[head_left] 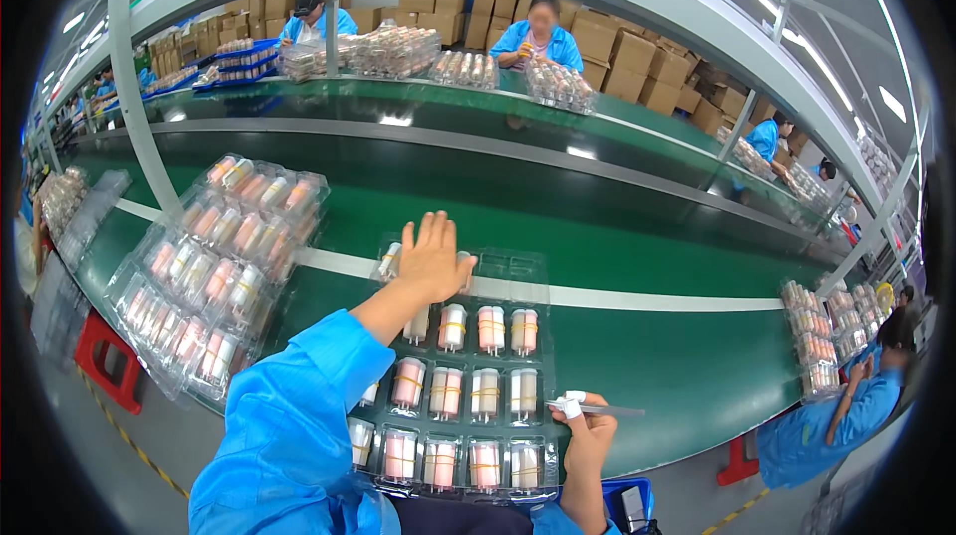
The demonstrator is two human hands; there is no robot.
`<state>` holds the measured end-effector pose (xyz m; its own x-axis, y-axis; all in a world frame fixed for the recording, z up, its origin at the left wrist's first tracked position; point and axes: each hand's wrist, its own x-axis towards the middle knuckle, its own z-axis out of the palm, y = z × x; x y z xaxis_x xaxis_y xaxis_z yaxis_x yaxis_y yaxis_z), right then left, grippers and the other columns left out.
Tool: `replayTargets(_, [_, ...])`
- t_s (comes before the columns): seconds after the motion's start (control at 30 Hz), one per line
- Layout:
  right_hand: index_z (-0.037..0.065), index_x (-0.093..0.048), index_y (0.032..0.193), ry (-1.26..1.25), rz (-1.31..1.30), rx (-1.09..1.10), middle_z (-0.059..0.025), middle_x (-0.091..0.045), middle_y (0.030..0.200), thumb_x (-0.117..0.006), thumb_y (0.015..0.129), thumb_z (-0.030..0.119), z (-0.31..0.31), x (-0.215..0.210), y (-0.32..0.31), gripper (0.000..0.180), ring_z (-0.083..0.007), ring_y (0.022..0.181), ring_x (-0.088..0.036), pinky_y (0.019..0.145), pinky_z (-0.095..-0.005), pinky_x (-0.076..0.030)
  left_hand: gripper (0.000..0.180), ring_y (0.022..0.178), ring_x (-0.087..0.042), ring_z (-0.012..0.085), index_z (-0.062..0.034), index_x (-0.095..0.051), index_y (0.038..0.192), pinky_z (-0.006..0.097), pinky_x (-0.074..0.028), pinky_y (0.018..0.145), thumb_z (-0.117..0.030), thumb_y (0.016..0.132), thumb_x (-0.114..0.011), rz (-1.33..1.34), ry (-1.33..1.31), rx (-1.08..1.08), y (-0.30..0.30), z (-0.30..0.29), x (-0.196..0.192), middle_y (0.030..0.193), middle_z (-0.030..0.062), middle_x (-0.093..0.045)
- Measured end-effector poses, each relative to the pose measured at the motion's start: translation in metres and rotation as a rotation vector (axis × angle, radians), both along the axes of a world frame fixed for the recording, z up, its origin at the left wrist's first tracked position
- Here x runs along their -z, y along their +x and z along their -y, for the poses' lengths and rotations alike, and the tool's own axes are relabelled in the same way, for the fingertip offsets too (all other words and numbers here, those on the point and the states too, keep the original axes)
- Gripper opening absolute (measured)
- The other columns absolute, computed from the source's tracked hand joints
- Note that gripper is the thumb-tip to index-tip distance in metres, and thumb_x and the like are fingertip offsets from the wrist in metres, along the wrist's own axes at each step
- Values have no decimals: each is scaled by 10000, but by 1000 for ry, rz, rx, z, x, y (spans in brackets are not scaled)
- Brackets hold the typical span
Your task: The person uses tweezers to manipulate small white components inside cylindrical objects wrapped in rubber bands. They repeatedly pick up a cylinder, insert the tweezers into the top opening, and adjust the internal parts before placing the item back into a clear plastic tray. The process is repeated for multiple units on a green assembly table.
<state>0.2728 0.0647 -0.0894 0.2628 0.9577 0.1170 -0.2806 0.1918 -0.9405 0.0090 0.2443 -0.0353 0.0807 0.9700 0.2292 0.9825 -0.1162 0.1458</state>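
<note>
1. The left hand (434, 258) lies flat with fingers spread on the far end of a clear plastic tray (533, 271), just above the middle of the frame, pressing it down onto the green conveyor belt (647, 236).
2. The right hand (588, 435), at the lower middle right, is closed around a thin tool (597, 409), pinched so that its tip points right, just beside the tray's near right corner. A white wrap covers one fingertip.
3. The tray runs from the frame's centre down to the bottom edge and holds rows of small capped bottles (490, 328), pink and pale, each in its own pocket. The blue sleeve (299, 405) hides part of the left column.
4. At the left of the frame, a stack of filled trays (214, 266) sits tilted, near the held tray but apart from it.
5. Risks, as I judge them: the tray overhangs the belt's near edge, so lifting the left hand could let it tip or slide; the sleeve could drag across the left pockets and unseat bottles; the tilted stack could slip toward the held tray; the tool tip could nick the thin plastic.
</note>
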Motion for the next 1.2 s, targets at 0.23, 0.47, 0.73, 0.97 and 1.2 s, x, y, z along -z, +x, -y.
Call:
replayTargets(0.23, [-42,-582,955,5,38,-22,-135,-648,823,-664,818,54,-1,1,-2,186,-191,714,-657,643,-254,-536,757,1401,-103,363,82,-230,1386,470,-91,1131,-397,872,-511,121,-110,-110,-26,14,28,1493,241,-149])
replayTargets(0.47, [-36,-579,951,21,47,6,-110,-628,852,-657,808,37,7,-2,-3,178,-177,750,-635,672,-246,-510,696,1349,-190,427,34,-335,1351,507,-146,1101,-410,860,-549,230,8,235,-11,100,-47,1437,282,-239])
replayTargets(0.73, [-18,-576,965,61,164,17,-89,-624,850,-628,844,57,7,3,2,152,-146,746,-629,660,-220,-509,490,1042,-568,347,13,-565,1155,404,-451,892,-373,855,-601,118,-83,315,-107,189,-156,1145,198,-589])
replayTargets(0.97, [-14,-589,973,68,22,-42,-96,-640,848,-670,806,33,0,13,-9,191,-169,759,-631,668,-271,-522,509,1122,-521,380,-11,-554,1195,443,-428,938,-343,809,-578,-235,148,-393,-336,58,-115,1223,221,-548])
replayTargets(1.2, [-22,-576,1048,40,-21,-1,-85,-660,913,-649,827,0,1,8,-1,234,-132,826,-637,724,-252,-518,437,1027,-527,415,-41,-511,1155,507,-442,851,-303,809,-564,-212,220,-649,-358,6,-49,1167,186,-536])
